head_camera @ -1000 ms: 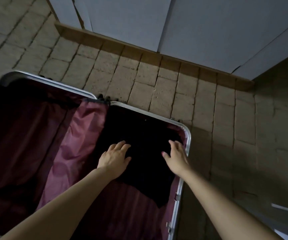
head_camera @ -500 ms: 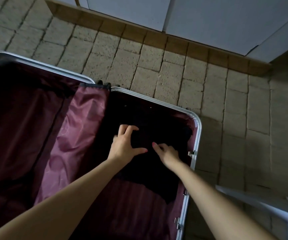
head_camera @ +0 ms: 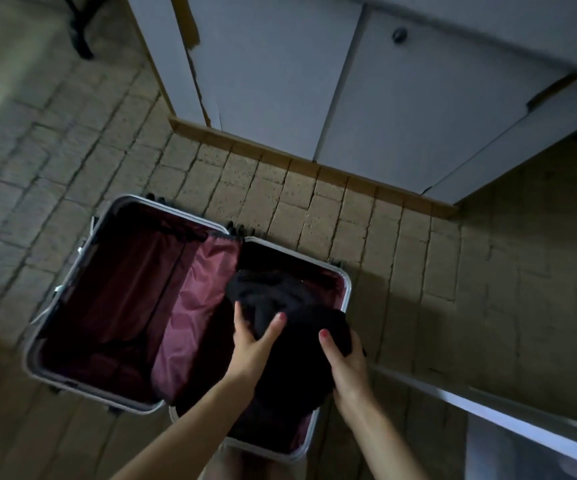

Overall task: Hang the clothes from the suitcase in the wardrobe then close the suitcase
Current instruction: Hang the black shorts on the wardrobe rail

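While above the open suitcase (head_camera: 345,292), black garment (head_camera: 294,341) gripped between left hand (head_camera: 252,348) and right hand (head_camera: 345,365).

I take this for a bedroom at home: a tan brick-patterned floor (head_camera: 401,244), a white wardrobe (head_camera: 401,98) with knobbed doors at the far side, and an open suitcase (head_camera: 113,306) lying near on the floor.

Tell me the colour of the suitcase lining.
Maroon to dusty pink; the loose divider flap in the suitcase shows it best, head view.
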